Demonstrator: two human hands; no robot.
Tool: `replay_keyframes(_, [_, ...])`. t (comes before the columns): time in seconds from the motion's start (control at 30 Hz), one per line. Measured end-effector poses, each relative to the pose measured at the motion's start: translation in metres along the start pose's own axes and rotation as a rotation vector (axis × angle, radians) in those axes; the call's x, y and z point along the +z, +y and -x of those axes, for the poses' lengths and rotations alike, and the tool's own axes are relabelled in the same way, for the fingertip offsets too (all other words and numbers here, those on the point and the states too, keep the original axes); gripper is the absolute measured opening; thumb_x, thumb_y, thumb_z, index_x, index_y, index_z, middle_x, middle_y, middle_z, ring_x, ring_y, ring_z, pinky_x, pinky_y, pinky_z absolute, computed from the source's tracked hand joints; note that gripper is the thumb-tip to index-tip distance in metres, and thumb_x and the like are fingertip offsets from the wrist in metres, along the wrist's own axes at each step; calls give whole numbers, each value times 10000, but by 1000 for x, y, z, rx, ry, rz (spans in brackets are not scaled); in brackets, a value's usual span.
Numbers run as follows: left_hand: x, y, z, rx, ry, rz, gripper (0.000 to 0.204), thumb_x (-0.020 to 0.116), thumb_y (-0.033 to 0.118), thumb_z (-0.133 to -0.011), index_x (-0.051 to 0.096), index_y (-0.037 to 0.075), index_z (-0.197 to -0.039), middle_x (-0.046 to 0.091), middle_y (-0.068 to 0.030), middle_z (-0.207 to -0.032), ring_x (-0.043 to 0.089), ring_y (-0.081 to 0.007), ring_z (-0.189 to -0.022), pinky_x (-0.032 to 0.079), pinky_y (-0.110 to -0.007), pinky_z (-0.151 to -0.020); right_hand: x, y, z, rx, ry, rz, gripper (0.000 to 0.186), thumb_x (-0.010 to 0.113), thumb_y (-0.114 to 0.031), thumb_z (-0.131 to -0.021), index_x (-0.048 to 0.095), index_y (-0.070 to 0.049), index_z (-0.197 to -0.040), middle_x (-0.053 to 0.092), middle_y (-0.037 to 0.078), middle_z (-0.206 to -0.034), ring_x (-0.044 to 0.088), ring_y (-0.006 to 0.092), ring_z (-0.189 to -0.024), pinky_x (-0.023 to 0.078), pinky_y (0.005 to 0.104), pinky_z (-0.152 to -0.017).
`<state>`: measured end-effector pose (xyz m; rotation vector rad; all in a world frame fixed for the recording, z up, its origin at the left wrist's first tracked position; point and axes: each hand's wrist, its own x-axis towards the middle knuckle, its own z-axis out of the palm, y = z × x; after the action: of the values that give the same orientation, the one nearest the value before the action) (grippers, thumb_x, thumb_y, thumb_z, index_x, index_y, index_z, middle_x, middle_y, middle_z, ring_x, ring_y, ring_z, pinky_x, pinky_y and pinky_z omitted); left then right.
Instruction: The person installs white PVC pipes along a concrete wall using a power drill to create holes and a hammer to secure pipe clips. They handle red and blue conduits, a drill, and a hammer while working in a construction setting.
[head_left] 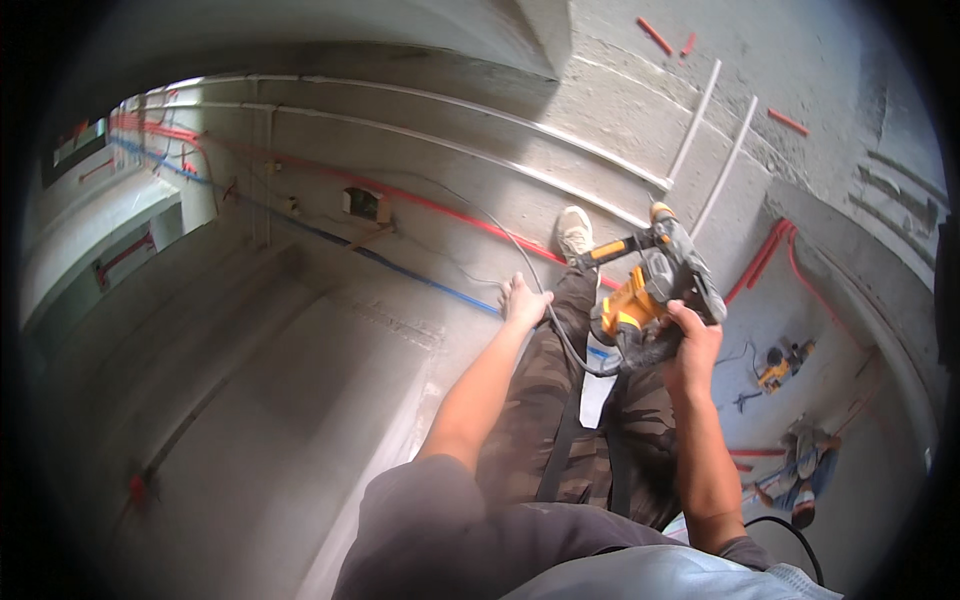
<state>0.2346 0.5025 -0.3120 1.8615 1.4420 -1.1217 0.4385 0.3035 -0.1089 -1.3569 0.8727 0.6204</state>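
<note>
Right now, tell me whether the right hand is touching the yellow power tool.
Touching: the head view shows the right hand gripping the yellow power tool, no gap between.

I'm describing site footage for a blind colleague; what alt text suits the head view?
A person's right hand grips a yellow-and-black power tool while the left hand, loosely open, is close to a grey cable. The person wears camouflage trousers; a red pipe, a blue pipe and white pipes run over bare concrete.
</note>
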Motion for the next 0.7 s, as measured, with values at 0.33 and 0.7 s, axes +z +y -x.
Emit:
replay_keyframes(0.33, [-74,-63,-53,-225,-258,1346,780,570,-86,-671,378,-54,-1426,611,-137,-839,625,-272,-653,446,-379,-537,16,-31,22,70,-125,90,247,719,-54,-879,592,-73,-1089,594,26,-811,609,173,-689,533,357,-615])
replay_keyframes(0.7, [-326,-180,-40,124,-192,2165,289,600,129,-892,654,-31,-1127,682,-149,-967,644,-334,-943,519,-474,-879,-52,3,-12,229,117,-130,51,605,-104,-885,569,-84,-854,579,38,-759,566,188,-653,504,344,-587])
